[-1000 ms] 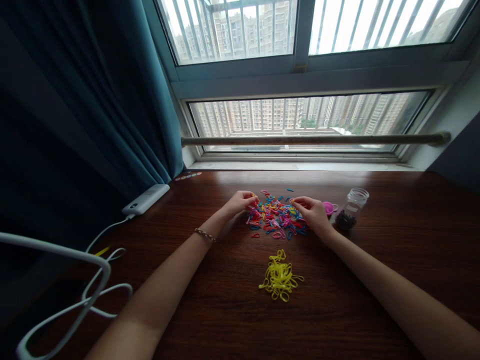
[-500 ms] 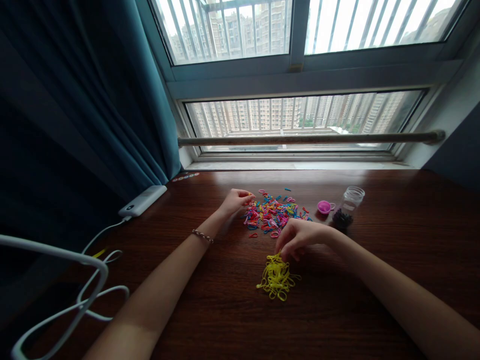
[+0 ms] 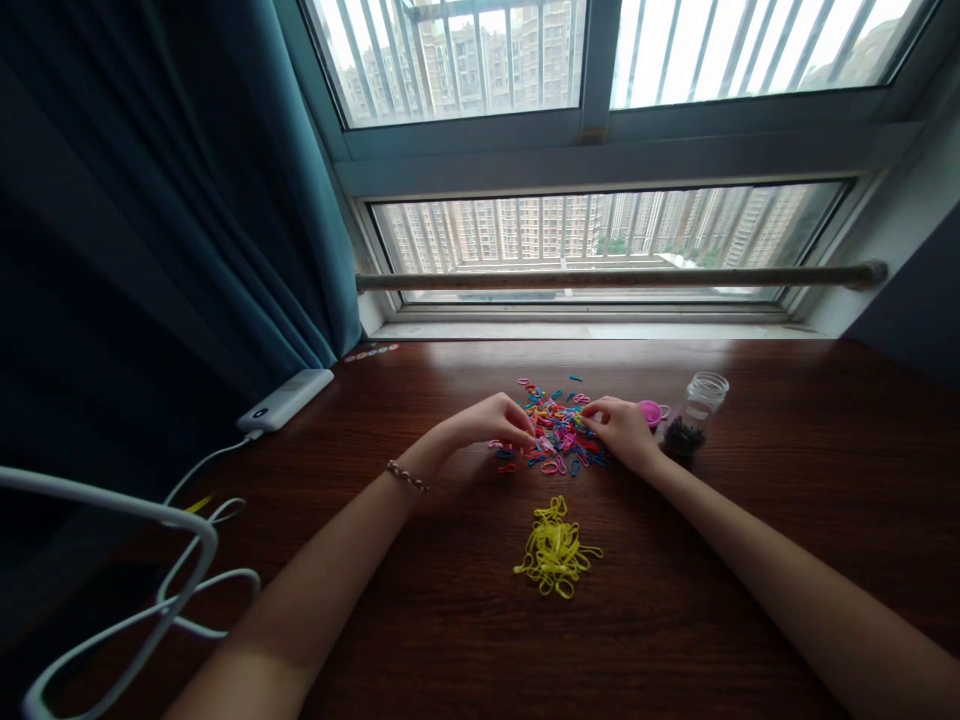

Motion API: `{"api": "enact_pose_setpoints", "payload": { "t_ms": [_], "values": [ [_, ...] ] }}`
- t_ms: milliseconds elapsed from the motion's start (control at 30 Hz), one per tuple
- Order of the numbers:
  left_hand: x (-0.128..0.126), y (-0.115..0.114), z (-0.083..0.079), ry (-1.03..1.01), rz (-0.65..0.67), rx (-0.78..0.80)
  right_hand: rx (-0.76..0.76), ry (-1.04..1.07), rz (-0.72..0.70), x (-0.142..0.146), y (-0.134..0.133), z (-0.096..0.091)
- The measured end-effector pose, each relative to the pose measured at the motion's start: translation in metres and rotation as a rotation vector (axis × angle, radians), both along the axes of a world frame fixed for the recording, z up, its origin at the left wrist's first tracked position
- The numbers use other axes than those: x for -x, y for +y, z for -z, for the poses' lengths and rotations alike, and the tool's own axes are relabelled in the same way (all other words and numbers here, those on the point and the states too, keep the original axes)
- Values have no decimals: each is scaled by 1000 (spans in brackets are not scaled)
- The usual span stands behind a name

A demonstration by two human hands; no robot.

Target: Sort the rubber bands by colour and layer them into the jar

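A loose pile of small multicoloured rubber bands (image 3: 556,432) lies on the dark wooden table. My left hand (image 3: 504,420) reaches over its left side, fingers bent down and pinched among the bands; what sits between the fingertips is too small to make out. From the right, my right hand (image 3: 622,430) touches the pile with thumb and forefinger together, a bit of yellow rubber band showing at the tips. Nearer to me, apart from both hands, is a heap of yellow rubber bands (image 3: 556,552).
Beside my right hand are a small pink cup-like piece (image 3: 649,412) and a clear open jar (image 3: 697,405) with dark contents. A white power bank-like device (image 3: 285,402) with a white cable (image 3: 202,540) lies at left by the blue curtain (image 3: 300,250). A window with a rail (image 3: 615,280) stands behind.
My right hand has moved from the yellow heap up to the right side of the mixed pile. My left hand has shifted right and slightly nearer, over the pile's left part.
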State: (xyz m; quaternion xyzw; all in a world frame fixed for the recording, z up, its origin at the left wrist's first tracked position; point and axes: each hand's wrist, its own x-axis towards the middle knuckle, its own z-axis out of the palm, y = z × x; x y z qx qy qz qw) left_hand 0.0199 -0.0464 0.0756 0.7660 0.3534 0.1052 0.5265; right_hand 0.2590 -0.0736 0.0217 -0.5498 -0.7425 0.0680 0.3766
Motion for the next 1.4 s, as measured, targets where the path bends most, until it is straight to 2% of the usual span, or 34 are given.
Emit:
{"api": "enact_pose_setpoints", "payload": {
  "t_ms": [100, 200, 267, 367, 433, 500, 667, 767, 900, 1033, 1233, 1400],
  "values": [
    [-7, -12, -5, 51, 206, 127, 0, -98, -1, 0, -1, 3],
    [-12, -21, -7, 90, 374, 329, 7, -108, 4, 0, 1, 5],
    [-14, -24, -8, 93, 417, 439, 16, -78, 4, -1, 2, 6],
    [-11, -23, -8, 49, 378, 495, 31, -48, -1, -2, 4, 7],
    [-9, -18, -8, 37, 304, 441, 33, -43, -9, -2, 4, 8],
    [-6, -11, -5, 48, 182, 306, 31, -29, -13, -2, 4, 8],
    [-1, 9, 10, 98, -181, -196, 30, 76, -13, 0, 4, 7],
    [3, 18, 19, 141, -292, -447, 30, 153, -14, 0, 4, 6],
    [6, 22, 25, 191, -259, -479, 6, 269, -15, 1, 4, 4],
    [5, 20, 27, 177, -210, -494, 89, 418, -74, 5, 1, -2],
    [2, 17, 26, 213, -184, -611, 431, 642, -337, 14, -12, -20],
    [4, 17, 23, 214, -195, -587, 791, 513, -645, 17, -22, -30]
  ]
}}
